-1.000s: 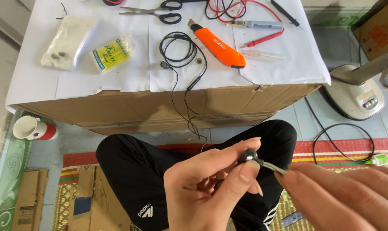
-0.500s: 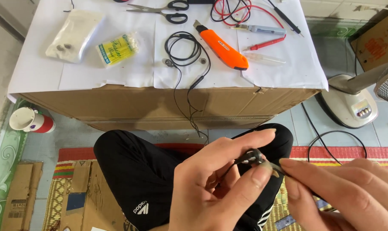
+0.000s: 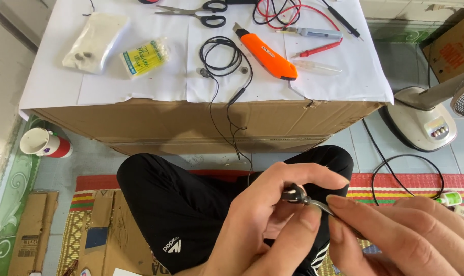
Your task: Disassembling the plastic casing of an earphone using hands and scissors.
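1. A clear bag (image 3: 93, 42) lies at the bench's (image 3: 140, 87) left end, flat, with two small grey bits inside.
2. Just right of it lies a packet (image 3: 145, 57) with a yellow label, tilted.
3. A brown box (image 3: 454, 51) with orange print stands on the floor at the far right, behind a fan base (image 3: 421, 120).
4. Flat cartons (image 3: 35, 240) lie on the floor at the lower left, one with a blue patch.
5. A red and white cup (image 3: 43, 144) stands on the floor left of the bench.
6. The left hand (image 3: 262, 225) pinches a small black earbud (image 3: 292, 194) between thumb and forefinger, over the lap; its thin cable (image 3: 232, 128) runs up to a coil on the bench.
7. The right hand (image 3: 395, 235) grips slim metal tweezers (image 3: 321, 205) whose tip meets the earbud.
8. An orange knife (image 3: 265, 52), scissors (image 3: 201, 10) and red probe leads (image 3: 314, 50) lie on the bench, apart from the hands.
9. Against half a second ago, the hands sit slightly lower and further right in view, the right hand shows more, and the grip on the earbud is the same.
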